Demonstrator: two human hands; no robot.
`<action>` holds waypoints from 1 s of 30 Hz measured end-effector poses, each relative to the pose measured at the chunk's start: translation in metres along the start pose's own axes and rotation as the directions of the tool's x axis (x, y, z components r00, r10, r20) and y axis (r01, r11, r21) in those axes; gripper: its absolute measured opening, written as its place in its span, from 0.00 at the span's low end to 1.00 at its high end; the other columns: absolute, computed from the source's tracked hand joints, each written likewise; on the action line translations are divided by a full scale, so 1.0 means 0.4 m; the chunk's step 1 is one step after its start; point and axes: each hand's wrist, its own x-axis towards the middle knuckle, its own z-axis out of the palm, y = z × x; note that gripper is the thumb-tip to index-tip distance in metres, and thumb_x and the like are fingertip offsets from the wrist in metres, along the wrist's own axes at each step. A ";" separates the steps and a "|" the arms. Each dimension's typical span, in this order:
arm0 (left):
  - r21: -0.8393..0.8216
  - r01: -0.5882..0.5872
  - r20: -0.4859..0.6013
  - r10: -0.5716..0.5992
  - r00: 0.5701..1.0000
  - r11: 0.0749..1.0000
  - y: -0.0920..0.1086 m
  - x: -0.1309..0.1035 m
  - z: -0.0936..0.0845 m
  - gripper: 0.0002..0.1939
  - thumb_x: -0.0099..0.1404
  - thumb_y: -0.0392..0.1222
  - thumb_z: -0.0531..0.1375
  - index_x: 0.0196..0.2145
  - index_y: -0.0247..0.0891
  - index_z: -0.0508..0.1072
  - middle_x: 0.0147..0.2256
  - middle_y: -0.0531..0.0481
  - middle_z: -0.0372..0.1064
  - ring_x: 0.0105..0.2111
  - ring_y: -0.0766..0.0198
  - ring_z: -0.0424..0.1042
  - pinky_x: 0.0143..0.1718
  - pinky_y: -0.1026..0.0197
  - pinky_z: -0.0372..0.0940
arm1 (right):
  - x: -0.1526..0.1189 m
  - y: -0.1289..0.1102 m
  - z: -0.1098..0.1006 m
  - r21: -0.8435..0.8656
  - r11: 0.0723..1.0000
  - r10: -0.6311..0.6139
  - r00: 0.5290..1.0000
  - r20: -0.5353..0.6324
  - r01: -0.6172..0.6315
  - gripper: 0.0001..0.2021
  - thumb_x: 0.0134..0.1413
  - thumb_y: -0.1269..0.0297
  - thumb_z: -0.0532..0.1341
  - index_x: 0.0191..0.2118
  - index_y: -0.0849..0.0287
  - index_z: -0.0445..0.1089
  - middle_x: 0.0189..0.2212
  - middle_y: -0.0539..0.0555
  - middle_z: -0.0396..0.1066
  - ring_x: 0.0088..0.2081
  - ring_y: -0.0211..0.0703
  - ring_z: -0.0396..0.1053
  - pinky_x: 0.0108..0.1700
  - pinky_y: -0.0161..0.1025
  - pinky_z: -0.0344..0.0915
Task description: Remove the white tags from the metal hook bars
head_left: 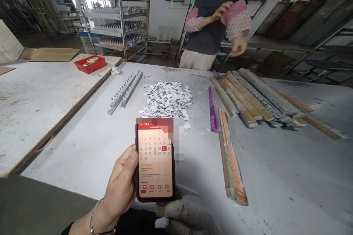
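White tabletop (91,143) across most of the view, scuffed, with a second board butted against it on the left. Beyond the far edge, a person (215,25) in a dark top with pink patterned sleeves, arms raised in front of the chest. Behind, metal shelving (121,22) loaded with rows of small parts. On the right of the tabletop, a fan of long strips (256,99), wood-coloured and grey, lying side by side and partly stacked; nearer, one long orange-edged strip (231,161) alone, with a purple strip (213,110) just beyond its far end. At centre, a heap of small white slips (167,99). Left of the heap, two grey studded bars (125,91) lying together at a slant. Far left, a red tray (90,64) with flat pieces inside. Low at centre, a phone (154,163) held upright above the near edge, screen lit with a calendar. Left hand (120,187) bare, clamped on the phone's left side, thumb along its edge, bracelet at the wrist. Right hand (187,211) in a grey knit glove, curled beneath the phone's lower right corner; cannot tell whether gripping it or only supporting it.
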 end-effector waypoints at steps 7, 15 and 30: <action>0.016 -0.033 -0.040 0.033 0.999 0.999 -0.002 -0.007 0.007 0.25 0.67 0.59 0.67 0.52 0.37 0.78 0.49 0.43 0.78 0.47 0.59 0.78 0.46 0.64 0.77 | 0.003 -0.017 0.008 -0.015 0.999 0.042 0.999 0.006 -0.042 0.05 0.66 0.70 0.65 0.44 0.55 0.76 0.41 0.52 0.71 0.41 0.39 0.72 0.45 0.35 0.71; -0.008 -0.029 -0.059 0.028 0.998 1.000 0.001 -0.013 0.020 0.26 0.64 0.62 0.68 0.46 0.36 0.80 0.43 0.45 0.79 0.41 0.60 0.79 0.38 0.68 0.76 | -0.015 -0.013 0.017 0.019 0.983 0.185 0.982 -0.026 -0.185 0.12 0.64 0.65 0.66 0.51 0.47 0.80 0.42 0.54 0.72 0.39 0.42 0.73 0.44 0.37 0.74; -0.002 -0.036 -0.061 0.035 0.997 0.999 0.005 -0.016 0.018 0.26 0.62 0.63 0.69 0.44 0.36 0.80 0.43 0.43 0.80 0.42 0.55 0.81 0.43 0.62 0.78 | -0.022 -0.006 0.011 -0.013 0.982 0.187 0.982 0.025 -0.187 0.03 0.61 0.63 0.70 0.39 0.54 0.81 0.40 0.54 0.73 0.42 0.41 0.74 0.49 0.35 0.72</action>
